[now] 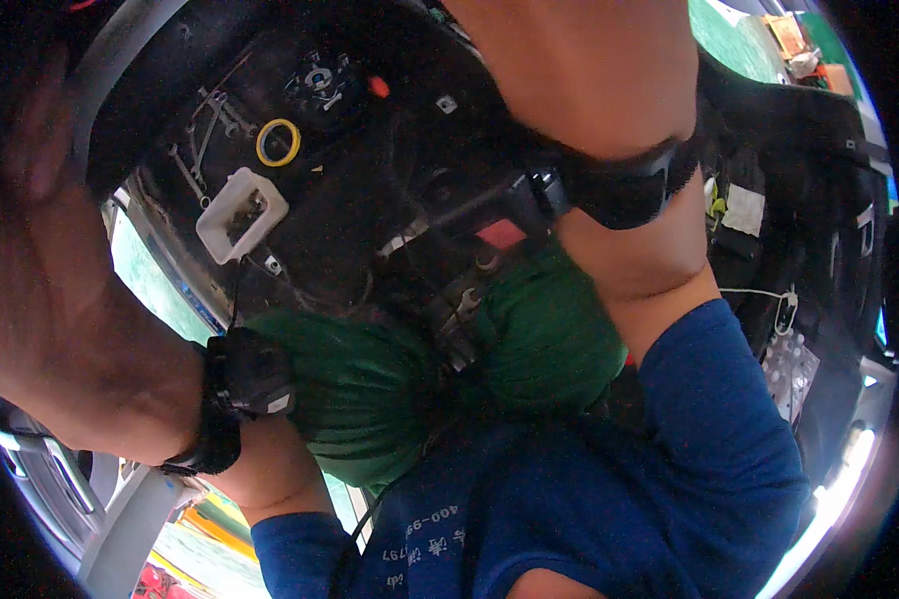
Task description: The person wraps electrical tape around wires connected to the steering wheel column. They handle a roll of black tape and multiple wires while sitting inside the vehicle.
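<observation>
Both my arms are raised. My left hand (pixel 38 140) is a dark, smeared shape at the far left edge, beside the pale curved rim at upper left. Its fingers cannot be made out, nor whether anything is in them. From the right my forearm (pixel 594 75) reaches up past the top edge, so my right hand is out of the picture. Below my left hand's side lie several spanners (pixel 208 130), a yellow ring like a tape roll (pixel 278 143) and a white plastic box (pixel 215 240) with small parts inside. Neither arm touches these.
I am seated in a dark vehicle interior, with green-clad knees (pixel 554 334) in front. Another spanner (pixel 461 309) lies between them. A round dark mechanical part (pixel 320 85) stands on the floor area ahead, near a red piece (pixel 379 87). A white paper (pixel 744 208) is at right.
</observation>
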`<action>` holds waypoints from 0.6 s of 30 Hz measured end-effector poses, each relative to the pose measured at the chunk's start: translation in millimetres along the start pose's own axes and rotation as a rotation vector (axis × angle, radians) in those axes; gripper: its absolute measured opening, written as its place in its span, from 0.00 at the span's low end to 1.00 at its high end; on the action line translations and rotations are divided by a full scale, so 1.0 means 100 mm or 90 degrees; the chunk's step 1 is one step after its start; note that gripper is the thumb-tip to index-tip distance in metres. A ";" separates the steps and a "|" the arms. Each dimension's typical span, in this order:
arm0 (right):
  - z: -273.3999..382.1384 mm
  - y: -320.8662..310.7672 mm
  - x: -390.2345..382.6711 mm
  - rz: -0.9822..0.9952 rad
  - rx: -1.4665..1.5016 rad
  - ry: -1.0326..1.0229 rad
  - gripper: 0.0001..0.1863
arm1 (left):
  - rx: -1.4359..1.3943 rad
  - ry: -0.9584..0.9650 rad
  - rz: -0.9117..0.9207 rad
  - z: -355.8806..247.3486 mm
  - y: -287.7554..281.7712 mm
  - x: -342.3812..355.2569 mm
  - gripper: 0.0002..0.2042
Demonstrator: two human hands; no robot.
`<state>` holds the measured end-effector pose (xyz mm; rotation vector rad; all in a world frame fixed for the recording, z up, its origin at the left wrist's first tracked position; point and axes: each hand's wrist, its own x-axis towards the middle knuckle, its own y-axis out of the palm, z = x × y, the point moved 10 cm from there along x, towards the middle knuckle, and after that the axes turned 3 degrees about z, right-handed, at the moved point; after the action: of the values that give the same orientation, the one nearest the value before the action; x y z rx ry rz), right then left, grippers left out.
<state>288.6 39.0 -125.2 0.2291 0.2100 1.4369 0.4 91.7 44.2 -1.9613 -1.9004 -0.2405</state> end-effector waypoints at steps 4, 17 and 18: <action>-0.05 -0.21 -0.02 -0.034 0.035 -0.005 0.09 | -0.011 -0.021 -0.045 0.09 -0.02 -0.12 0.14; 0.11 -0.53 0.14 -0.094 0.097 -0.074 0.10 | -0.100 -0.020 0.000 0.06 -0.14 -0.18 0.23; 0.16 -0.60 0.11 -0.103 0.094 -0.085 0.10 | -0.123 -0.018 0.023 0.10 -0.13 -0.17 0.24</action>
<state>351.8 42.1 -126.8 0.4179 0.2200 1.2420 -14.8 80.3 30.5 -2.1315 -1.9199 -0.4005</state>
